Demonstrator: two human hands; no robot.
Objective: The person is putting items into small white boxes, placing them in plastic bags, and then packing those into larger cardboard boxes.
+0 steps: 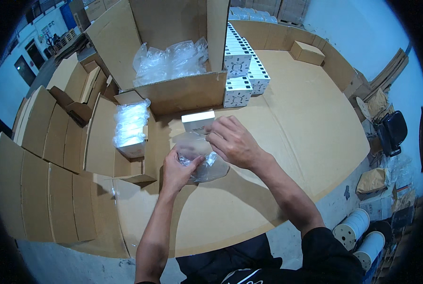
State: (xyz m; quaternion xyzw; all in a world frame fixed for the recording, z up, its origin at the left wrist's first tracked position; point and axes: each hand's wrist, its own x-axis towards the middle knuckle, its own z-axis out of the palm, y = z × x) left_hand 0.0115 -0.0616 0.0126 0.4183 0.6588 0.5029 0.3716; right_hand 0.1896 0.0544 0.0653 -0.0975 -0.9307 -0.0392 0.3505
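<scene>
Clear plastic bag (199, 158) — long axis diag, mouth up-left | L hand (176, 173) grip pinching bag | R hand (232, 142) grip holding bag top — near white box (198, 120)

A cardboard-covered table (306, 123) stands on a grey floor (55, 265) beside a pale blue wall (362, 28).

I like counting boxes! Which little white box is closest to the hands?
The lone small white box right above the right hand, lying by itself on the cardboard. The other white boxes stand stacked in rows farther back.
</scene>
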